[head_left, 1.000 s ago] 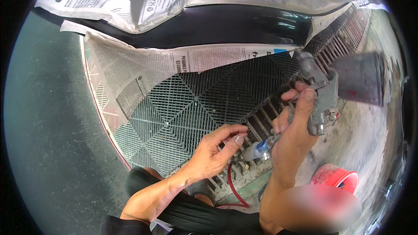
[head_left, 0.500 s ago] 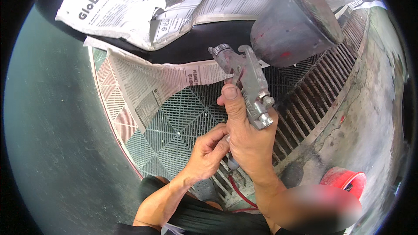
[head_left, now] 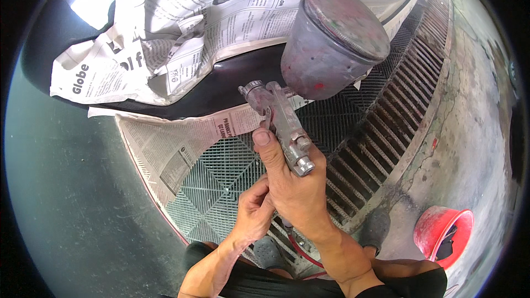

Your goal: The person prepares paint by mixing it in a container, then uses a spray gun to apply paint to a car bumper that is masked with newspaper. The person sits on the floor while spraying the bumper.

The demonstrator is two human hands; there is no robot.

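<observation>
My right hand (head_left: 301, 190) is wrapped round the handle of a grey metal spray gun (head_left: 284, 124), its thumb raised along the near side below the nozzle. A large dented grey paint cup (head_left: 326, 55) with a paint-stained lid is joined to the gun and leans up to the right. Close below the right hand is my left hand (head_left: 254, 212), its fingers curled against the bottom of the grip. What those fingers pinch is hidden behind the right hand. A red hose (head_left: 298, 248) runs down from under the hands.
Printed newspaper (head_left: 243, 22) covers the surface ahead, above a glossy black panel (head_left: 237, 80). Green plastic grating (head_left: 221, 182) and a slatted metal grate (head_left: 381, 143) lie below. A red bucket (head_left: 422, 234) stands on concrete at right, near my grey shoe (head_left: 375, 226).
The spray gun and both hands have shifted left and slightly down in the picture. The cup has tilted so more of its lid shows. More of the red bucket has come into view.
</observation>
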